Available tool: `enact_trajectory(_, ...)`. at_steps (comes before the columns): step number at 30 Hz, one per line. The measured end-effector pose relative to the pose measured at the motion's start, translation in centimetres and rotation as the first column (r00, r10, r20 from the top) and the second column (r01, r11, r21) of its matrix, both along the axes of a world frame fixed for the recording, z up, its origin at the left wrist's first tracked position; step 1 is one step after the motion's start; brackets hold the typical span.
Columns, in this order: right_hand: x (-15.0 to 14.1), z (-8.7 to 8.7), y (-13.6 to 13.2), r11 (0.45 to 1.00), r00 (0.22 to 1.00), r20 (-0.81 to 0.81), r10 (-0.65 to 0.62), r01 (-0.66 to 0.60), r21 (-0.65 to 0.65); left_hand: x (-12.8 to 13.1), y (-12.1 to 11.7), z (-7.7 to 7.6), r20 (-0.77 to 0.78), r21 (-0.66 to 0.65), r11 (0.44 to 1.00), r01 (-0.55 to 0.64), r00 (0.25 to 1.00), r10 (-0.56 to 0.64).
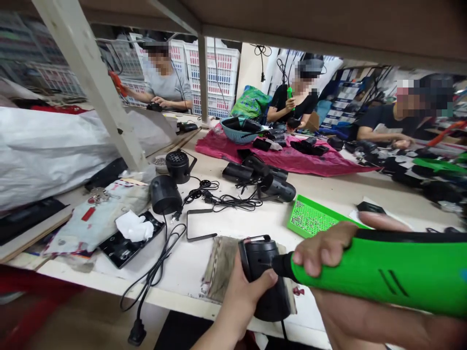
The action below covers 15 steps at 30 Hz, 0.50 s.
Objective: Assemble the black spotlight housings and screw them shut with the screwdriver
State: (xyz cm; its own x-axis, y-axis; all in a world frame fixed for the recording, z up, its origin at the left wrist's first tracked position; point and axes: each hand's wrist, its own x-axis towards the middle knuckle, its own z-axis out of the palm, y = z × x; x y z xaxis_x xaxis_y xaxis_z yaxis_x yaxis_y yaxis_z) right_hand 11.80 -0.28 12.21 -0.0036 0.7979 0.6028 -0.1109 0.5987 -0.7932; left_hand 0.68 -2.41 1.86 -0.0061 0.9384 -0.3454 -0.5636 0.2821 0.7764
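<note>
Housing (270, 299), lower centre of the frame, over cloth (219, 265), gripped by the left hand's (243, 294) fingers; driver (383, 272), gripped by the right hand's (328, 248) fingers, against its side; bracket (243, 257) in place, fastening apparently unfinished; loose bracket (200, 238) unfitted, near centre.

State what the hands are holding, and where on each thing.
The left hand holds the black housing by its side; the right hand holds the green tool near its front end.
</note>
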Motion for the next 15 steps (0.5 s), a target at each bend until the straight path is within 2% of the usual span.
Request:
enact_trajectory(1, -0.4, -0.1, 0.0, 1.000, 0.994, -0.108, 0.024, -0.026, -0.017, 0.0, 0.0, -0.1, 0.005, 0.001, 1.000, 0.000, 1.000, 0.000)
enact_trajectory(4, -1.2, -0.2, 0.3, 0.999, 0.992, -0.126, 0.024, -0.030, -0.042, 0.0, 0.0, -0.3, 0.035, -0.004, 1.000, 0.006, 0.999, -0.006)
enact_trajectory(9, -1.6, -0.7, 0.6, 0.998, 0.997, 0.030, -0.070, 0.070, -0.008, 0.1, 0.1, -0.1, 0.101, 0.015, 1.000, -0.012, 0.995, 0.010)
enact_trajectory(12, -1.7, -2.0, 0.9, 0.991, 0.988, 0.082, -0.129, 0.132, -0.027, 0.0, 0.2, 0.1, 0.071, 0.023, 1.000, -0.006, 0.997, 0.005)
enact_trajectory(15, -1.5, -3.3, 1.5, 0.990, 0.981, 0.164, -0.099, 0.115, -0.087, -0.2, 0.4, 0.1, 0.063, 0.023, 1.000, 0.008, 0.998, -0.009)
